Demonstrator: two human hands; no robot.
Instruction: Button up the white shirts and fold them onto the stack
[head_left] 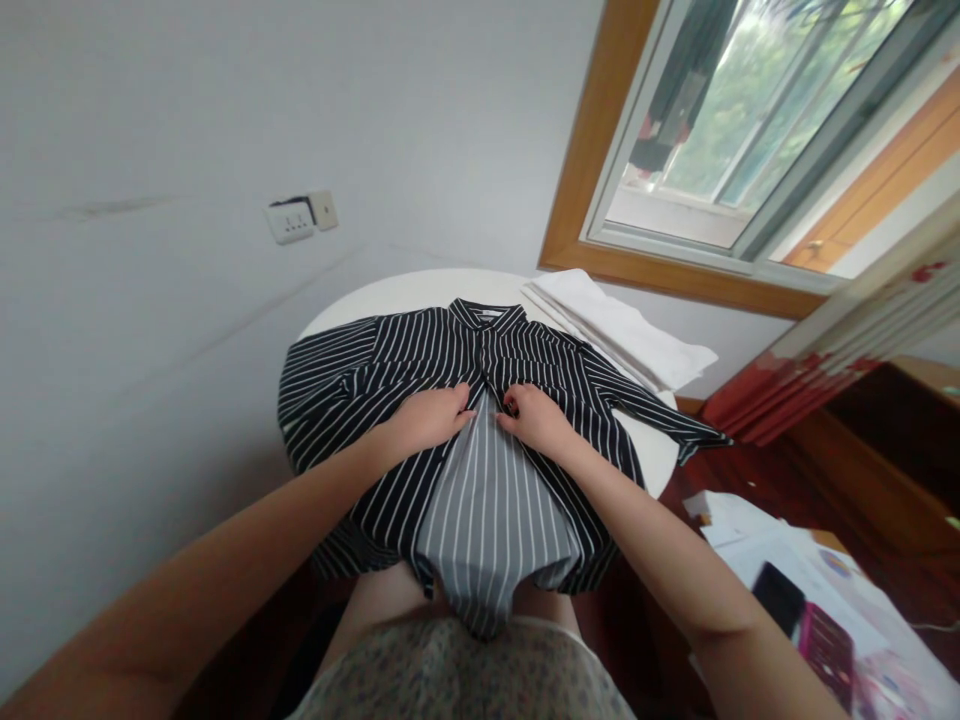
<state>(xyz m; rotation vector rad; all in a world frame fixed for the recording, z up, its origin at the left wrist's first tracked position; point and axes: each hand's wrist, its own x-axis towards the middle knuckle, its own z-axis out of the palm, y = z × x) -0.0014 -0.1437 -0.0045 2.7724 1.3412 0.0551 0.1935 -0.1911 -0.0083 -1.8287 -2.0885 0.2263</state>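
Note:
A black shirt with white stripes [420, 345] lies spread on a round white table [420, 283], its collar at the far side. Below the chest the front parts, showing the greyer inner side of the back. My left hand [429, 416] is closed on the left front edge, near the middle of the shirt. Across the gap, my right hand [534, 420] has its fingers curled on the opposite front edge. The hem hangs over the near side of the table towards my lap. One sleeve reaches past the table's right edge; the other lies folded at the left.
Folded white cloth [619, 325] lies at the table's back right. A wall with a socket [289, 222] stands behind, beside a wood-framed window [697, 130]. At lower right, papers [765, 545], a dark phone [780, 598] and a pink-edged object [827, 645] lie on a surface.

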